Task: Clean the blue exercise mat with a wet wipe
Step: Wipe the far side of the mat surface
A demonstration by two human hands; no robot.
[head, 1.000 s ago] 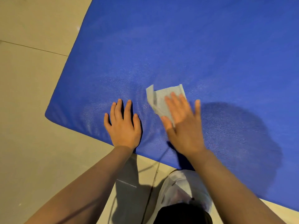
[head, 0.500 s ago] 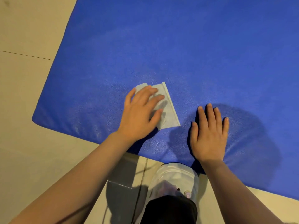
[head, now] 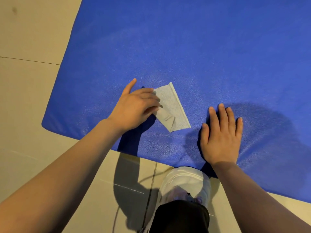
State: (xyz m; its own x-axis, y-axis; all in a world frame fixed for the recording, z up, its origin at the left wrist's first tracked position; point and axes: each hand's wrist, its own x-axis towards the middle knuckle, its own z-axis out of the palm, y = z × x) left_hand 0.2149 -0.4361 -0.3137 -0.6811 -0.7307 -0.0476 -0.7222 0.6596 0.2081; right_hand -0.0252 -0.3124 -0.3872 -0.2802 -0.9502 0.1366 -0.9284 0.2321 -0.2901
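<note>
count: one blue mat [head: 202, 47], one wipe [head: 171, 108], two hands, left [head: 134, 108] and right [head: 220, 137], one white shoe [head: 185, 182].

Blue mat [head: 202, 47] runs off the top and right edges; full extent unseen. Left hand [head: 134, 106] covers the wet wipe's [head: 171, 108] left part. Both forearms cut by the bottom edge. White shoe [head: 183, 182] partly hidden under a dark trouser leg [head: 180, 217].
</note>
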